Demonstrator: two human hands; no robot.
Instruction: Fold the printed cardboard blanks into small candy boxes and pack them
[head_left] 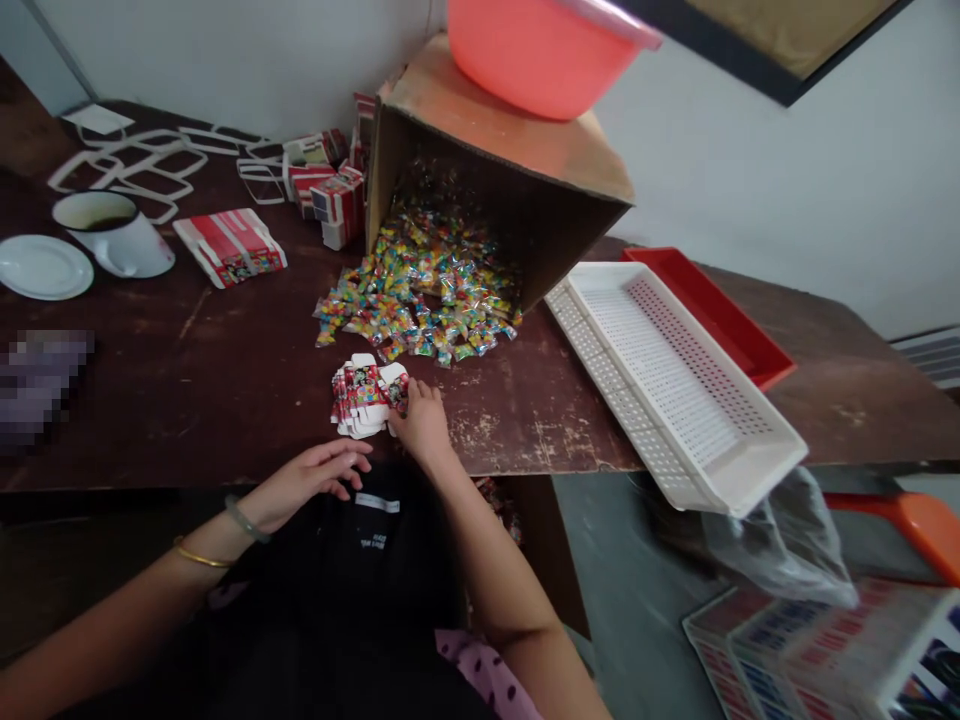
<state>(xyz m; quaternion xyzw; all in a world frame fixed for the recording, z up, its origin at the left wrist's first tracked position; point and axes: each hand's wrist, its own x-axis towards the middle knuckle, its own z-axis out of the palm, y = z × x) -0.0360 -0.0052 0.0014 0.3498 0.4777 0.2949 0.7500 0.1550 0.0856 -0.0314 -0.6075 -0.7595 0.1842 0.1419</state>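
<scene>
Small flat red-and-white printed cartons [360, 396] lie in an overlapping pile near the table's front edge. My right hand [421, 420] is at the pile's right side, its thumb and fingers closed round one small carton [395, 384]. My left hand [319, 475] hovers just below and left of the pile, fingers apart, holding nothing. Behind the pile, many wrapped colourful candies [431, 290] spill from a cardboard box [510, 150] lying on its side.
White perforated basket [675, 380] overhangs the front edge at right, beside a red tray [712, 315]. Pink basin [547, 55] tops the box. At left are a mug [120, 240], a saucer [45, 267], a banded carton stack [231, 246] and white loops [161, 165].
</scene>
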